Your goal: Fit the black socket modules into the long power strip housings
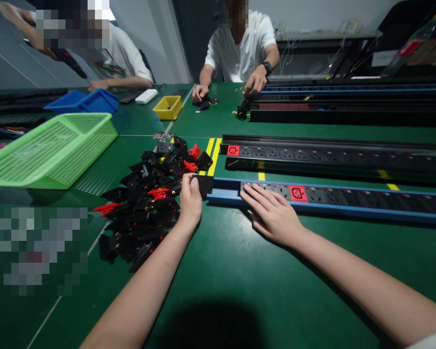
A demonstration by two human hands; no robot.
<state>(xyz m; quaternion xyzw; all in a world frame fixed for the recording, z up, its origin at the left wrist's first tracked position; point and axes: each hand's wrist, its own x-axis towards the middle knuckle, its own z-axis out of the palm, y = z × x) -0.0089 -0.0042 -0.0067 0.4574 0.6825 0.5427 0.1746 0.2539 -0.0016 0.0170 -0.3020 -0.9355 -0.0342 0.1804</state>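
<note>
A blue metal rail [352, 212] lies across the green table, filled with a row of black socket modules [334, 196] and one red socket module [298, 194]. Its left end is a bare channel. My left hand [191, 201] pinches a black socket module [204, 185] at that left end. Flat on the black modules near the end of the row rests my right hand [272, 211], fingers spread. Left of my left hand is a heap of loose black modules [138, 194], with some red ones [159, 193] among them.
Behind the blue rail lies a black rail [312, 140] with sockets. A green basket [54, 165], blue bins [83, 102] and a yellow bin [168, 107] stand at the left and back. Across the table, a person [240, 53] handles small black parts; another person [125, 58] is at the left.
</note>
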